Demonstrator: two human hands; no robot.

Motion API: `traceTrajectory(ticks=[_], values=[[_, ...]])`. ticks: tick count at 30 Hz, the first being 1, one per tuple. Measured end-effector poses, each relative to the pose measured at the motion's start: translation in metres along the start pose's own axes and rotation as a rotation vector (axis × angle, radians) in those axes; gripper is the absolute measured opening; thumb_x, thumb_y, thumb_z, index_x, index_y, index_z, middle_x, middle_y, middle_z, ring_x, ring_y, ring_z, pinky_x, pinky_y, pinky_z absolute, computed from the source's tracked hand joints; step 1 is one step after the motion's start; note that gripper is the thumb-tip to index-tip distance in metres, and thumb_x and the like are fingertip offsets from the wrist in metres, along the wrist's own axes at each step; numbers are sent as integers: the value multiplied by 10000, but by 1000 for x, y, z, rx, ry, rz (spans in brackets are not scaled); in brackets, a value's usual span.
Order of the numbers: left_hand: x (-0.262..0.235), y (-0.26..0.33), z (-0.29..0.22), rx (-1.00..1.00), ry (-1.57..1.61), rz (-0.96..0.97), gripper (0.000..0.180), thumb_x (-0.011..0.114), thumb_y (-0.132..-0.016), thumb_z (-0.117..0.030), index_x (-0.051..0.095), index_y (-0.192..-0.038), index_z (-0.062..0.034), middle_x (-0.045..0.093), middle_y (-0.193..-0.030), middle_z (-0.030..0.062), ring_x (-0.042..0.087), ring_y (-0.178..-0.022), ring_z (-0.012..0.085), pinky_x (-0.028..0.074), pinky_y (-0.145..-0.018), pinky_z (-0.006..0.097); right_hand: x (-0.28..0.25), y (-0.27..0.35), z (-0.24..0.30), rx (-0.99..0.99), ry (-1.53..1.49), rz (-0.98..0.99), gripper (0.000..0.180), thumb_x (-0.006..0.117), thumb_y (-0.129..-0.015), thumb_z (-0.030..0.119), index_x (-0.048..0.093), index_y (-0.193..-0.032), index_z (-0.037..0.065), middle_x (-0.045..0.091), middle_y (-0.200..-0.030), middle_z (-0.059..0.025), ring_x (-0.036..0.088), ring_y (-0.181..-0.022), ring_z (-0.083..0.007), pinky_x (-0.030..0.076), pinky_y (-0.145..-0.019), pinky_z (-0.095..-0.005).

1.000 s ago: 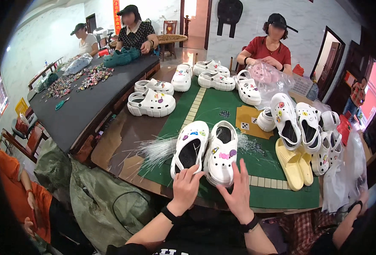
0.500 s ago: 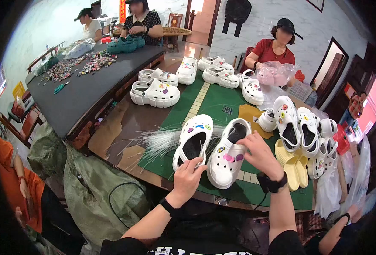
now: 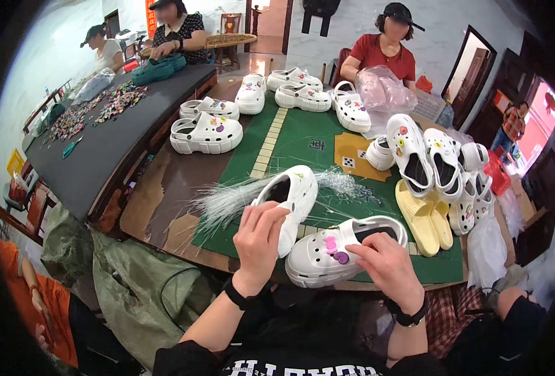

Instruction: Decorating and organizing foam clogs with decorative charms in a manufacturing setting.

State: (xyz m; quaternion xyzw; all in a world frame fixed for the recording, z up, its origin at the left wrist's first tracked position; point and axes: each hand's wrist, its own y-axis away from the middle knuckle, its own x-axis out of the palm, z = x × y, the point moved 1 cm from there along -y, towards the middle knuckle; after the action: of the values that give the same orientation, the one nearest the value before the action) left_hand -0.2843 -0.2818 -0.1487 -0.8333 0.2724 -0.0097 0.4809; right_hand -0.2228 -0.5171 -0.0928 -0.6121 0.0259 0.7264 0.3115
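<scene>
My left hand [image 3: 259, 241] is closed on the near-left side of a white clog [image 3: 301, 199], which is tilted up on its edge; the fingertips are partly hidden from view. A second white clog [image 3: 318, 258] lies turned sideways in front of me, toe to the left. Pink and purple charms [image 3: 340, 257] decorate its upper. My right hand [image 3: 387, 266] has its thumb and forefinger pinched at this clog's opening, near the purple charm. Behind the first clog spreads a bundle of clear thin plastic strands [image 3: 227, 203].
Several charm-covered white clogs [image 3: 211, 133] stand along the table's far side. To the right are stacked white clogs [image 3: 409, 153] and yellow clogs [image 3: 418, 216]. Across the green mat [image 3: 302, 135], a person in red handles a plastic bag [image 3: 384, 88]. A dark table [image 3: 108, 141] bears many small charms.
The right clog has turned from upright to sideways, toe left, and come nearer. The left clog has rolled onto its edge. The view has shifted slightly right.
</scene>
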Motion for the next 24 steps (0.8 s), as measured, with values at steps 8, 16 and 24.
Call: traceTrajectory(ticks=[8,16,24], values=[[-32,-28,-7,213,-124,83,208,710,-719,77,664,-889,-34,663,-906,104,608,-814,284,500,-711,366,-14,1,-11,-203,-92,108,299,662,-739,46,679,-1021,142,590,-906,-16,560,-897,-209,422,-783,-346],[-54,-25,-7,364,-176,173,273,691,-645,55,689,-891,-63,673,-924,64,625,-791,250,522,-660,346,-20,-1,-33,112,214,-123,203,594,-741,6,630,-921,94,606,-911,-69,622,-879,-252,513,-745,-371],[-29,54,-2,92,-91,279,307,701,-738,35,665,-1022,-73,639,-1070,92,592,-949,286,497,-817,378,55,16,26,78,324,6,390,601,-803,95,540,-1183,32,547,-946,-86,621,-597,-206,498,-501,-332]])
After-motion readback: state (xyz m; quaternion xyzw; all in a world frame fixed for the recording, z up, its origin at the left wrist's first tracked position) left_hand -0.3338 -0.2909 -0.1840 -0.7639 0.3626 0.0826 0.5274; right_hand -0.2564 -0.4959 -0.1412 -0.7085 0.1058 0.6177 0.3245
